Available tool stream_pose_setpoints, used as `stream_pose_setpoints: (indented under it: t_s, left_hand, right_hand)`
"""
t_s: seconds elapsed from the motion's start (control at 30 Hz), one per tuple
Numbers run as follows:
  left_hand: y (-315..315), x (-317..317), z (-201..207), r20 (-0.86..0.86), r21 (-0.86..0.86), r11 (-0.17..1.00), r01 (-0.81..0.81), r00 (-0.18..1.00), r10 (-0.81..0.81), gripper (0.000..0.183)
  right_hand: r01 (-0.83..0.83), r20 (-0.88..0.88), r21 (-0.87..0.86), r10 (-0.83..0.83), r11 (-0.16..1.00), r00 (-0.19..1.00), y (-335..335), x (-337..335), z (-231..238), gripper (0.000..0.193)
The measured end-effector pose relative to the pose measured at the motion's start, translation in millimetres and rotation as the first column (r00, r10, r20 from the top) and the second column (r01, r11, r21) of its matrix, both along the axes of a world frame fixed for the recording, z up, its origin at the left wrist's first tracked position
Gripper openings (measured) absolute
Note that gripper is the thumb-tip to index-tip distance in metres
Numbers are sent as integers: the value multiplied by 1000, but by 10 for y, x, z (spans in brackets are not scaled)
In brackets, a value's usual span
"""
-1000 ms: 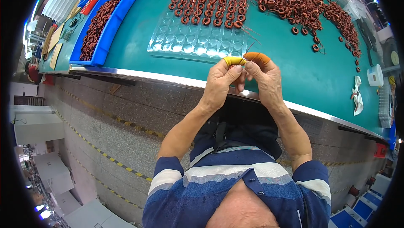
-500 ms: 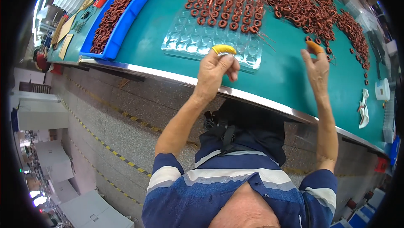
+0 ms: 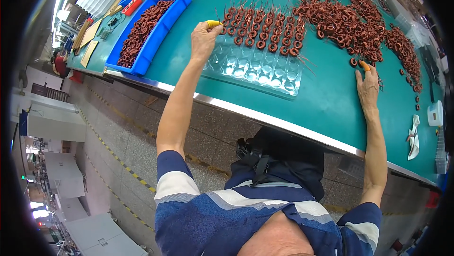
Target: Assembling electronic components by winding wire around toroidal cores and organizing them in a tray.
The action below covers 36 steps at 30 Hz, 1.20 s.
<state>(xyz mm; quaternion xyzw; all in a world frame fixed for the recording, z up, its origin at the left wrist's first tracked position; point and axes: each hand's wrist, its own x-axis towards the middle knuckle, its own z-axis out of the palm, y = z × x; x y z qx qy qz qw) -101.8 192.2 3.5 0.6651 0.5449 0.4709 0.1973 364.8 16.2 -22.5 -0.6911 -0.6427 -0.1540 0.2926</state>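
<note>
Reddish-brown wire-wound rings (image 3: 263,35) with thin wire ends, rowed in a clear plastic tray (image 3: 250,75), left hand (image 3: 203,41) alongside, grip unclear, right hand (image 3: 368,87) loosely spread.

Place: factory workshop
Tabletop (image 3: 326,100): heaped wound rings (image 3: 350,22) are lying toward its far right corner
Blue bin (image 3: 165,38): similar rings (image 3: 144,34) are filling it
Floor (image 3: 125,138): black-and-yellow tape (image 3: 124,166) is running across

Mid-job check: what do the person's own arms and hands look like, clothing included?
The left hand wears a yellow finger cover; the right hand wears an orange one. Both forearms are bare below short sleeves, navy-edged with a broad white band.
</note>
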Motion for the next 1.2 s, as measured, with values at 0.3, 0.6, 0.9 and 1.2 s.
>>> stream_pose_setpoints:
  t_s: [0.3, 0.6, 0.9, 1.2]
  left_hand:
    - [374, 0, -116, -277, 127, 991, 35, 961, 2, 21]
    - [295, -70, -86, -290, 133, 991, 24, 957, 15, 27]
    - [-677, 63, 220, 131, -6, 988, 157, 979, -155, 20]
    - [-1151, 418, 118, 190, -58, 911, 408, 901, -391, 13]
  right_hand:
    - [49, -91, -27, -51, 998, 994, -51, 27, 48, 39]
    - [2, 10, -67, -1, 998, 1000, 347, 192, -16, 32]
    - [-3, -477, 59, 31, 998, 878, 92, 81, 42, 26]
    - [-177, 442, -247, 273, 953, 854, 353, -90, 330, 26]
